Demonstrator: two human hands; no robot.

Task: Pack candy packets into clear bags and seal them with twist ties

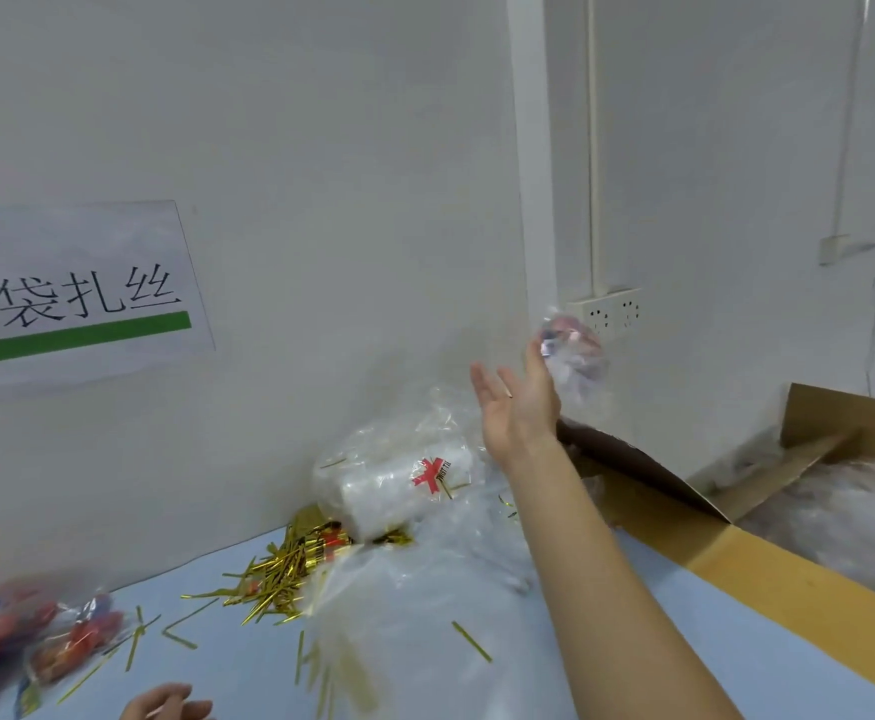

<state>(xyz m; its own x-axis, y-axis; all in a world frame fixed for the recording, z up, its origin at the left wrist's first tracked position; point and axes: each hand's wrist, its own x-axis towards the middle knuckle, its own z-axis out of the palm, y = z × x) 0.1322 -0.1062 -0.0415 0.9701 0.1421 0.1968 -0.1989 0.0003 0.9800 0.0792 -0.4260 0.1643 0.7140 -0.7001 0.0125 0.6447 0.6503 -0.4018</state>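
Observation:
My right hand is raised over the table with its fingers straight and spread. A small clear bag holding candy is blurred in the air just beyond its fingertips, above the flap of a cardboard box; whether a finger still touches it is unclear. At the bottom edge my left hand shows only partly, its fingers loosely curled and holding nothing. Gold twist ties lie heaped and scattered on the blue table. Red candy packets lie at the far left. Loose clear bags are spread in the middle.
A wrapped pack of bags with a red cross label leans against the white wall. The open box at right holds several filled clear bags. A printed sign and a wall socket are on the wall.

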